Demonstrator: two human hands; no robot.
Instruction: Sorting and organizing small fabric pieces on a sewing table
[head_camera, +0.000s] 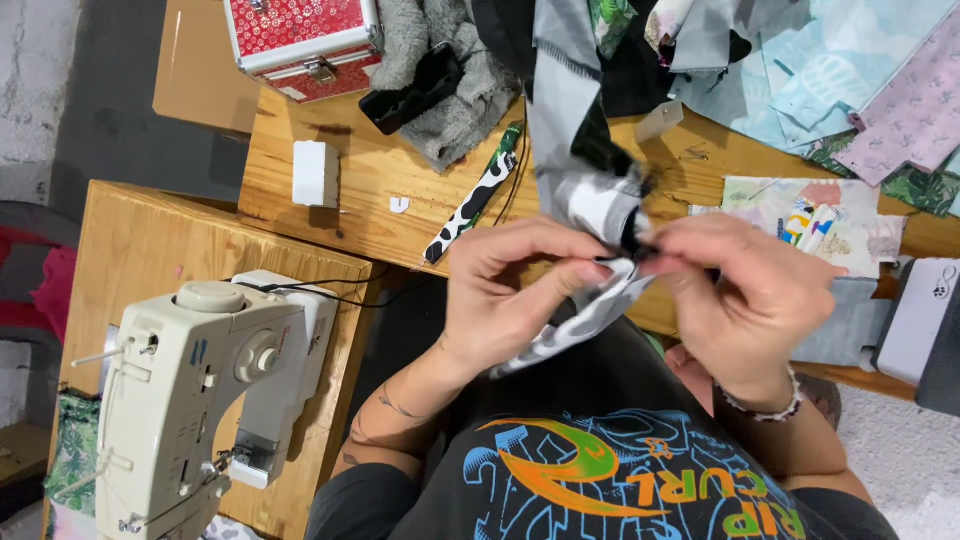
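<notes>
My left hand (510, 290) and my right hand (745, 295) meet in front of my chest. Both pinch a black, white and grey piece of fabric (585, 195) between fingertips. A long strip of that fabric rises from my hands toward the pile of cloth at the top. Its lower end (565, 335) hangs under my left palm. A beaded bracelet (765, 408) circles my right wrist.
A cream sewing machine (190, 400) stands on a wooden table (130, 250) at the left. The wooden bench (350, 200) holds a red patterned case (300, 40), a white block (315, 173), a cow-print strip (475, 205), grey fleece (450, 100) and several printed fabrics (850, 70).
</notes>
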